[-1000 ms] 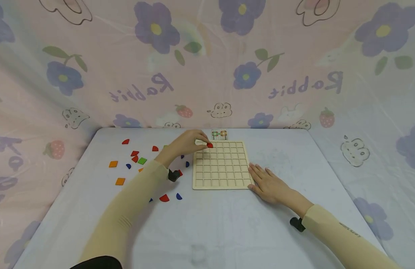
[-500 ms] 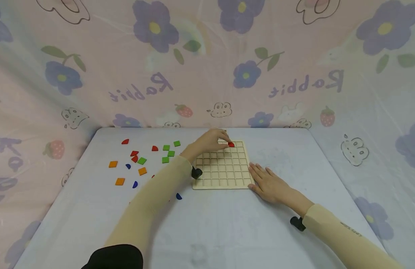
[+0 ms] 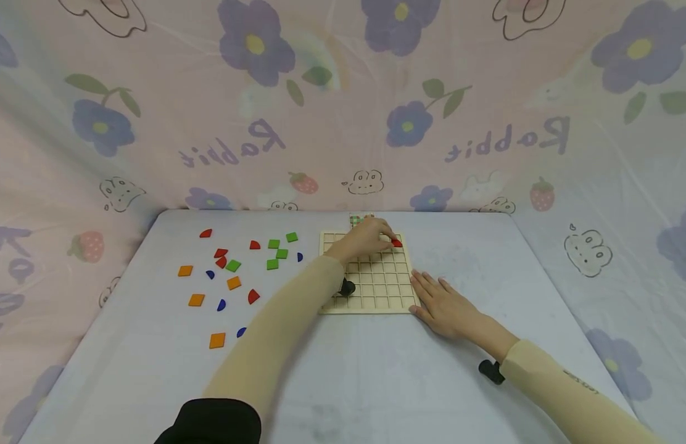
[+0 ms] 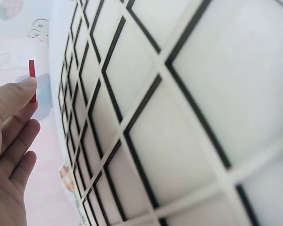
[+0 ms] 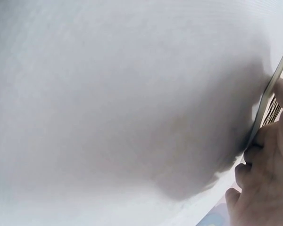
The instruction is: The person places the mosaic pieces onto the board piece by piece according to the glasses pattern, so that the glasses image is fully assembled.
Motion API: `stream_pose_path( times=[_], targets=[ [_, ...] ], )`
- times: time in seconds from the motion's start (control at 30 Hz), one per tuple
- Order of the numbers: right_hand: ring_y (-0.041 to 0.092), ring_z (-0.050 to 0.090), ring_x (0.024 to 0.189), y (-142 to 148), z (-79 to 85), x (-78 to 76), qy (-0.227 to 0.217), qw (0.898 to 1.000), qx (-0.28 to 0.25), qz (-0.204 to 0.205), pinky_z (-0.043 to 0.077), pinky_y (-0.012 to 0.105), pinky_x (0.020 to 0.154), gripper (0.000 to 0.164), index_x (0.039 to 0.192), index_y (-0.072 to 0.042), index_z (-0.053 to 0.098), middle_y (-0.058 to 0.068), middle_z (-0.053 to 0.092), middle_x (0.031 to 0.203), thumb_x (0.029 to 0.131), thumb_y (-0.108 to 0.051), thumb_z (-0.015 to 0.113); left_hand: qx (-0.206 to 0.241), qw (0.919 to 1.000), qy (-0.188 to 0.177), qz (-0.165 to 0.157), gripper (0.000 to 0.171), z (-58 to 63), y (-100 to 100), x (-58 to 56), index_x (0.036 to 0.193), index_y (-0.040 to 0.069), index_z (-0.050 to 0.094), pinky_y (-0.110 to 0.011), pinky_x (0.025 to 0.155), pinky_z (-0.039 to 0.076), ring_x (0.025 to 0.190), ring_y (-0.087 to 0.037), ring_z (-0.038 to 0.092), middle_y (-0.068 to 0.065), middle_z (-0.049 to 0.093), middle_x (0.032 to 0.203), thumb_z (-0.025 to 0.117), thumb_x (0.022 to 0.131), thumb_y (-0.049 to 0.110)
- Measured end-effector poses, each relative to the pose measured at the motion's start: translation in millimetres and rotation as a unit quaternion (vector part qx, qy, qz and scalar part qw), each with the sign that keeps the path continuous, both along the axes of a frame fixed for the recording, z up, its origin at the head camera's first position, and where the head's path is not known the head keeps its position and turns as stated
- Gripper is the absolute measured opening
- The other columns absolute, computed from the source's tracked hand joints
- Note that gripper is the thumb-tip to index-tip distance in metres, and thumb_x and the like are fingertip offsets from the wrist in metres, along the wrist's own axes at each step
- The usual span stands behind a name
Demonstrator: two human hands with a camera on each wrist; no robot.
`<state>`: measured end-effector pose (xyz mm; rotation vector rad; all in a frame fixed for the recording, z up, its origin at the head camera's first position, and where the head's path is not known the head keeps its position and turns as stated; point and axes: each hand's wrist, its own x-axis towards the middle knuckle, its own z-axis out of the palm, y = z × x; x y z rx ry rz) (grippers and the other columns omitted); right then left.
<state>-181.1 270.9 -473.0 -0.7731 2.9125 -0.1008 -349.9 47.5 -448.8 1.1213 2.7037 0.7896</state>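
Observation:
My left hand reaches over the far right part of a pale wooden grid board. Between thumb and fingertips it pinches a small red quarter-circle piece. In the left wrist view the red piece shows edge-on, with the board's grid to its right. My right hand lies with straight fingers along the board's right edge, its fingertips at the rim. The right wrist view has those fingers beside the board's edge. The grid cells that show hold no pieces.
Left of the board lie scattered flat pieces: green squares, orange squares, red quarter-circles and blue half-circles. A small patterned card lies behind the board, partly covered by my left hand. A patterned curtain hangs behind the table.
My left hand has moved right across the far part of the board with the red piece, from the far left corner to the far right. The right hand stays in place.

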Motion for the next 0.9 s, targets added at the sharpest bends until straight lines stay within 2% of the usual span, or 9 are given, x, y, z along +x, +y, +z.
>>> stream_pose_path(
  times=[0.07,0.17,0.27,0.47,0.67,0.9],
  targets=[
    [0.042,0.025,0.154,0.0,-0.2,-0.5,0.003,1.000,0.001,0.000,0.023,0.064,0.121,0.070,0.160,0.006,0.030,0.022,0.024,0.169,0.110,-0.040,0.049,-0.004,0.9999,-0.006,0.008,0.022,-2.2,3.2,-1.8,0.121,0.015,0.078,-0.038,0.121,0.033,0.122,-0.017,0.063,-0.001,0.071,0.126,0.071,0.100,0.021],
    [0.042,0.025,0.154,0.0,-0.1,-0.8,0.004,1.000,-0.001,0.000,0.023,0.064,0.122,0.071,0.159,0.006,0.030,0.022,0.024,0.169,0.110,-0.040,0.049,-0.002,0.9995,-0.025,0.021,0.022,-5.8,7.0,-4.0,0.120,0.015,0.079,-0.033,0.108,0.046,0.118,-0.016,0.063,-0.001,0.071,0.125,0.070,0.101,0.021],
    [0.043,0.025,0.154,-0.4,0.7,-0.6,0.002,1.000,-0.003,-0.001,0.023,0.064,0.122,0.070,0.159,0.007,0.030,0.022,0.024,0.169,0.110,-0.039,0.050,-0.001,0.9987,-0.042,0.029,0.022,-9.6,9.7,-4.9,0.120,0.015,0.079,-0.032,0.101,0.051,0.116,-0.016,0.063,-0.001,0.070,0.124,0.069,0.101,0.020],
    [0.043,0.025,0.154,-1.4,0.3,-0.6,-0.002,1.000,-0.002,-0.001,0.023,0.064,0.121,0.070,0.159,0.007,0.029,0.022,0.024,0.169,0.110,-0.039,0.049,-0.002,0.9974,-0.064,0.033,0.022,-15.8,11.3,-4.7,0.120,0.013,0.078,-0.030,0.098,0.052,0.113,-0.015,0.064,0.000,0.069,0.122,0.069,0.102,0.021],
    [0.043,0.025,0.154,-1.6,1.1,-1.0,-0.004,1.000,0.001,-0.001,0.023,0.064,0.121,0.070,0.159,0.006,0.030,0.022,0.024,0.169,0.110,-0.039,0.049,-0.006,0.9982,-0.054,0.027,0.021,-15.5,12.0,-2.0,0.119,0.012,0.078,-0.029,0.098,0.052,0.111,-0.015,0.064,-0.001,0.069,0.120,0.069,0.102,0.019],
    [0.043,0.025,0.154,-1.2,1.9,-0.6,-0.006,1.000,0.000,-0.003,0.023,0.065,0.121,0.069,0.159,0.007,0.030,0.022,0.024,0.169,0.110,-0.038,0.049,-0.013,0.9989,-0.039,0.021,0.020,-20.5,14.2,-5.7,0.118,0.014,0.079,-0.026,0.096,0.051,0.109,-0.013,0.064,0.001,0.069,0.119,0.070,0.102,0.022]
  ],
)
